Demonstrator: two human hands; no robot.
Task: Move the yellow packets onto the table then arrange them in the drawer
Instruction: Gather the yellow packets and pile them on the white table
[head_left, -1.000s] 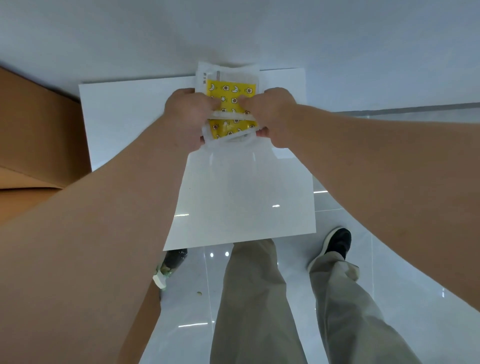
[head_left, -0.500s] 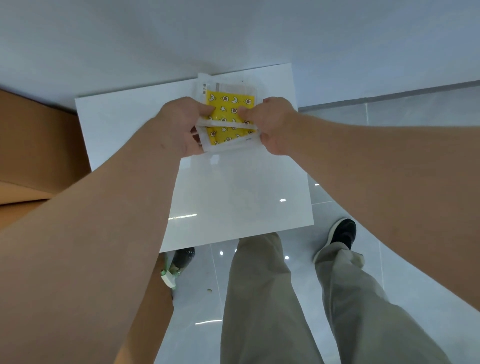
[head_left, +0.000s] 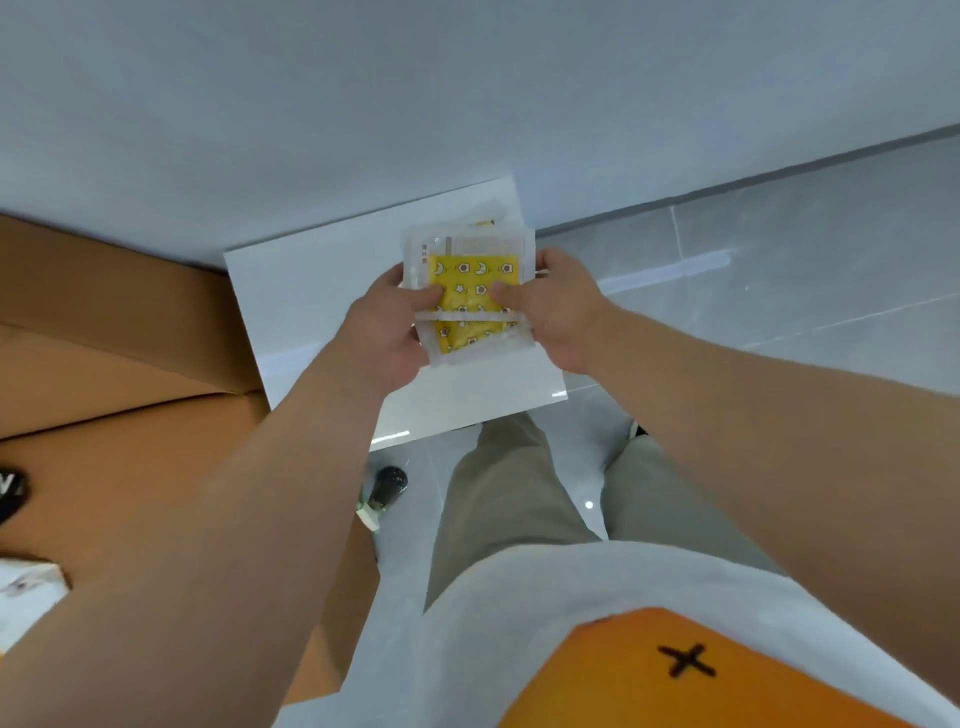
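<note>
A stack of yellow packets (head_left: 470, 291) in clear wrappers, printed with small moon and star figures, is held above a white surface (head_left: 311, 291). My left hand (head_left: 387, 338) grips the stack's left edge with the thumb on top. From the other side my right hand (head_left: 553, 312) grips its right edge, thumb also on top. A thin pale band runs across the packets between my thumbs. Behind the top packet, the corners of other packets stick out.
A brown wooden table or cabinet top (head_left: 119, 374) lies to the left of the white surface. The grey tiled floor (head_left: 779, 270) spreads to the right, with a pale wall (head_left: 467, 104) beyond. My legs and shoes stand below the white surface.
Both hands have lifted the stack and drawn it toward me and to the right. The view has swung back, so the white surface looks smaller and my shirt shows.
</note>
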